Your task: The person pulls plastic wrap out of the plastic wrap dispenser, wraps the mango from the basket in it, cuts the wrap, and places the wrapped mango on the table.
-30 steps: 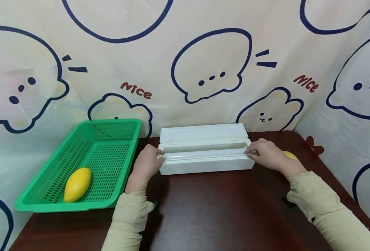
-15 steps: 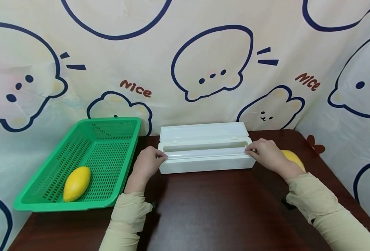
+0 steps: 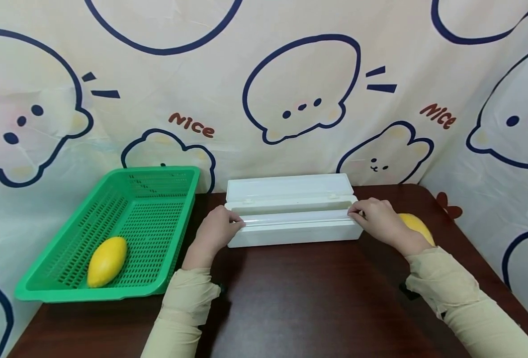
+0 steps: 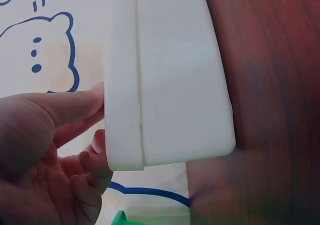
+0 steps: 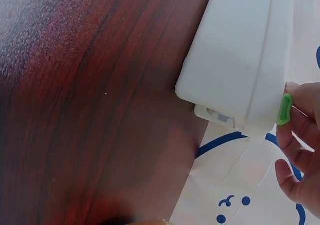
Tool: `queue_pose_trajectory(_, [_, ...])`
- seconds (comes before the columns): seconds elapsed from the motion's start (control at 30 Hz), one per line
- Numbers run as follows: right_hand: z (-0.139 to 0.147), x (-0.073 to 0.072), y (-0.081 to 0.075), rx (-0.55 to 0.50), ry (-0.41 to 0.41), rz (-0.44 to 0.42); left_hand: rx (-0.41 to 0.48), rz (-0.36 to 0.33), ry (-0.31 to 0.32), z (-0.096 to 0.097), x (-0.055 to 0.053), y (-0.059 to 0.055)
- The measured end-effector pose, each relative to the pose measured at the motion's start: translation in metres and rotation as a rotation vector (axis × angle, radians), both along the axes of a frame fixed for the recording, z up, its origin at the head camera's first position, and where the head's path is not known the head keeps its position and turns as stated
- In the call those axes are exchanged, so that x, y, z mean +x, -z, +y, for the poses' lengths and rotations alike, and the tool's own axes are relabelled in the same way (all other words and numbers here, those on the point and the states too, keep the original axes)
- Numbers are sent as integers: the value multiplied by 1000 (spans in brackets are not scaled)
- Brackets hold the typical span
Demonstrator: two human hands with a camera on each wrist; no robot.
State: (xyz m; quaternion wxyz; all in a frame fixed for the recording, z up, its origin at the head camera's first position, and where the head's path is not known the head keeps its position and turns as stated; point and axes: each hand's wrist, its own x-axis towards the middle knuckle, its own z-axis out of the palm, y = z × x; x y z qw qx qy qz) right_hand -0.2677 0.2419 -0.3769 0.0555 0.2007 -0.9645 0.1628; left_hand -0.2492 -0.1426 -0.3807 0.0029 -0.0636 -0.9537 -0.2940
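Observation:
A long white plastic wrap dispenser (image 3: 295,232) lies on the table with its lid (image 3: 291,186) tipped back. Along its front rim runs a shiny pale strip (image 3: 297,217), which looks like the wrap. My left hand (image 3: 216,229) is at the left end, thumb and forefinger meeting at the rim and seeming to pinch the wrap; in the left wrist view the tips are partly behind the dispenser. At the other end my right hand (image 3: 382,222) pinches a small green slider (image 5: 284,110) between thumb and fingers.
A green perforated basket (image 3: 174,238) stands left of the left forearm, with a yellow fruit (image 3: 106,262) in it. Another yellow fruit (image 3: 418,226) is partly hidden behind the right wrist. A patterned cloth backdrop (image 3: 228,89) rises behind the dark wooden table (image 3: 300,298).
My left hand has moved slightly right along the dispenser's front rim. The right hand stays at the right end. The head view has shifted a little.

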Motion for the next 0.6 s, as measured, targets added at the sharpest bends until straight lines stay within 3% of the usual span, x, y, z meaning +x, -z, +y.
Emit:
queue_pose_trajectory(0.27, [-2,0,0,-8,14,-14,74,38,-47,-4,-5,5])
queue_pose_trajectory(0.43, [-4,2,0,-7,29,57,65,68,-65,-4,-7,6])
queue_pose_trajectory(0.6, [-6,2,1,-9,47,132,62,145,-85,-2,-6,8])
